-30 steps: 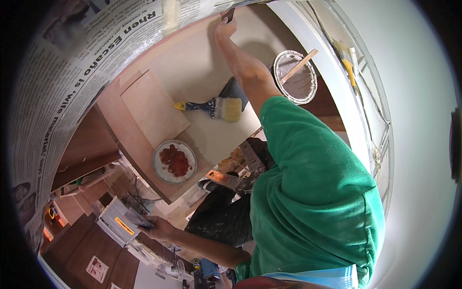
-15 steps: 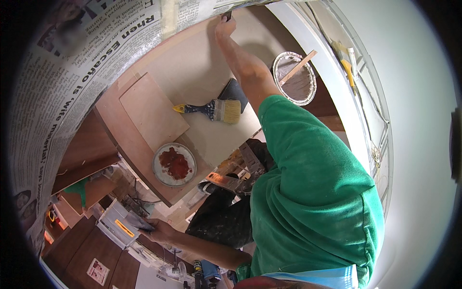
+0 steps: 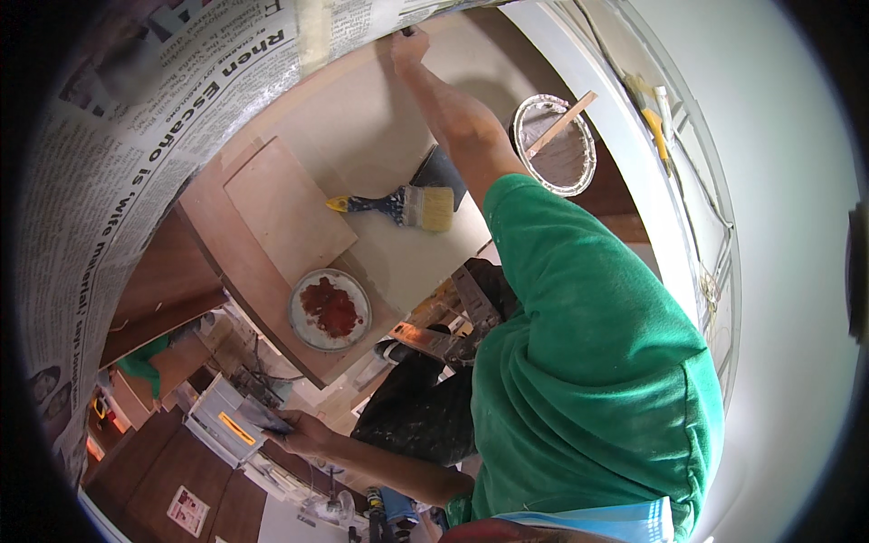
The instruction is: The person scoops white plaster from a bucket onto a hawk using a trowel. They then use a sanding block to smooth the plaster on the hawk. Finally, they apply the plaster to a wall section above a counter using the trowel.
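Note:
My right hand (image 3: 410,52) is up at the far edge of the pale board surface (image 3: 362,100), below the newspaper. Its fingers close round a small dark thing, mostly hidden. Down at the lower left, my left hand (image 3: 306,434) grips a flat grey blade-like sheet (image 3: 264,415). Between my arms lies a wide paintbrush (image 3: 398,206) with a dark, yellow-tipped handle, partly over a black sheet (image 3: 434,170). A round lid (image 3: 297,317) bearing red-brown paste sits near the board's corner. Beside my right forearm stands a white-rimmed tub (image 3: 588,172) of greyish paste with a wooden stick (image 3: 563,123).
Newspaper (image 3: 181,136) covers the left side. A thin square panel (image 3: 288,208) lies on the board. Loose wires and a yellow-handled brush (image 3: 658,134) rest in the ledge at right. Below are a ladder-like metal frame (image 3: 430,342) and a grey plastic box (image 3: 217,422).
My right hand has slid a little left along the far edge with the small dark thing. My left hand stays about where it was.

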The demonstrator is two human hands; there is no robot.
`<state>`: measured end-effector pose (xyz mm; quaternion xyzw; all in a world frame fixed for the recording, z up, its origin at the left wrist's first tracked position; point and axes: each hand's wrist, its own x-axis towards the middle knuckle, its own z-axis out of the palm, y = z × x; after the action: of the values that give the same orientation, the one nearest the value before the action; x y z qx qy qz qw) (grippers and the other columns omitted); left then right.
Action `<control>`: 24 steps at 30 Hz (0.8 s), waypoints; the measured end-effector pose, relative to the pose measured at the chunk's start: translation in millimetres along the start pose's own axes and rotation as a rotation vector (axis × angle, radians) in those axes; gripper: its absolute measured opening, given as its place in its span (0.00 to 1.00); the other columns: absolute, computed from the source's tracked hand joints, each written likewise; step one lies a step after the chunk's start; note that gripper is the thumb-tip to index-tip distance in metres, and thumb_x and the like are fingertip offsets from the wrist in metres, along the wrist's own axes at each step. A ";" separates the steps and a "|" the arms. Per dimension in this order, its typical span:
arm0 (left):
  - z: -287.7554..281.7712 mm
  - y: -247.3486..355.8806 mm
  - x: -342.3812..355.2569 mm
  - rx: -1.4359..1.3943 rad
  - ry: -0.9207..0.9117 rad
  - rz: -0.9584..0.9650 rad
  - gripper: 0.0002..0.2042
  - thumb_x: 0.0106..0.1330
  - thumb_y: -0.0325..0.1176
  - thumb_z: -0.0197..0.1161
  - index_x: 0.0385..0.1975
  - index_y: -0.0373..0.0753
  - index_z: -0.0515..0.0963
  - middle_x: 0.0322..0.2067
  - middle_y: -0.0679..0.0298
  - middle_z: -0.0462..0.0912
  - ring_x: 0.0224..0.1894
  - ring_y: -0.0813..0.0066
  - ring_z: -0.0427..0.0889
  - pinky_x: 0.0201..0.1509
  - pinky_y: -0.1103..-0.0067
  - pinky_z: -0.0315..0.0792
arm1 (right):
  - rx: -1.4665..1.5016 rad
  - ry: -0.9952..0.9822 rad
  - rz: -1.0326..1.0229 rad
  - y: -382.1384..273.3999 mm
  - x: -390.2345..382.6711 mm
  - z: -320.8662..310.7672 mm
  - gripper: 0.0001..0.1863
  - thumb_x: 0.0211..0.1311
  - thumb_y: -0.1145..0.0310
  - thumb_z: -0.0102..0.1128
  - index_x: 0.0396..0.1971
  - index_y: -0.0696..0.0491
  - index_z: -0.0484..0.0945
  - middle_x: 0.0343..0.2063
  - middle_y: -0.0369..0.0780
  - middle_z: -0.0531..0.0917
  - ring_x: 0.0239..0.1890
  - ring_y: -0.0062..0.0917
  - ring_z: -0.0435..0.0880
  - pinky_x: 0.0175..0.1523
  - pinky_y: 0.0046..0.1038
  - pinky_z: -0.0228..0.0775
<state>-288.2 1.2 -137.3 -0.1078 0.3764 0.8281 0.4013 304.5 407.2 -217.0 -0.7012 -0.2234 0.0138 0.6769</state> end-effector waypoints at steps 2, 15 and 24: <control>3.5 -2.3 -4.3 0.025 0.011 0.006 0.20 0.70 0.26 0.52 0.61 0.34 0.67 0.64 0.57 0.66 0.63 0.67 0.68 0.65 0.77 0.71 | -0.042 -0.004 -0.020 7.1 -5.7 6.0 0.07 0.51 0.76 0.63 0.30 0.61 0.83 0.25 0.42 0.85 0.28 0.19 0.77 0.37 0.27 0.71; -16.4 2.6 1.3 0.092 -0.166 0.025 0.19 0.71 0.33 0.53 0.58 0.30 0.67 0.59 0.54 0.71 0.54 0.70 0.76 0.59 0.79 0.76 | -0.092 -0.266 0.089 -53.4 -105.3 16.2 0.26 0.43 0.65 0.65 0.46 0.60 0.81 0.34 0.51 0.85 0.38 0.42 0.85 0.50 0.35 0.74; -53.5 4.0 31.5 0.791 -0.283 0.443 0.20 0.70 0.33 0.55 0.58 0.30 0.68 0.58 0.55 0.72 0.56 0.69 0.76 0.60 0.78 0.75 | -0.130 -0.310 0.085 -92.2 -186.8 41.5 0.29 0.44 0.69 0.66 0.51 0.57 0.78 0.46 0.47 0.82 0.52 0.42 0.75 0.61 0.37 0.61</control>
<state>-318.4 -19.9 -187.4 0.2500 0.6185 0.6932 0.2728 96.0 382.8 -185.3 -0.7417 -0.2958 0.1358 0.5864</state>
